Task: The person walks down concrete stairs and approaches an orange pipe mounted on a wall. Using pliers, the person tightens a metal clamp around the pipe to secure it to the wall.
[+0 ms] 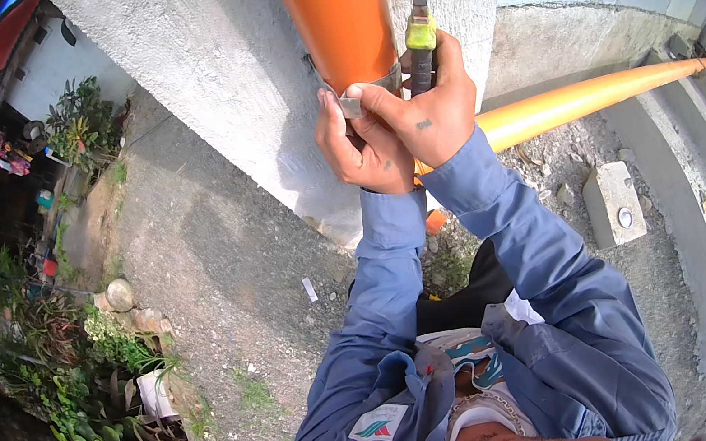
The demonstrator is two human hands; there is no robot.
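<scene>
A thick orange pipe runs up against a rough white concrete post, with a thin grey metal strap around its lower visible part. My left hand is closed, its fingertips pinching the bent end of the strap at the pipe's front. Beside it, my right hand presses its thumb on that same strap end. Tucked in the right hand's fingers is a hand tool with a flat metal blade, yellow-green collar and black grip; the blade points up, away from me. Its exact kind is unclear.
A yellow-orange pipe stretches off to the right above rubble. Near it stands a concrete block, before curved concrete steps. An orange scrap lies below my hands. Plants and a round stone border the left path.
</scene>
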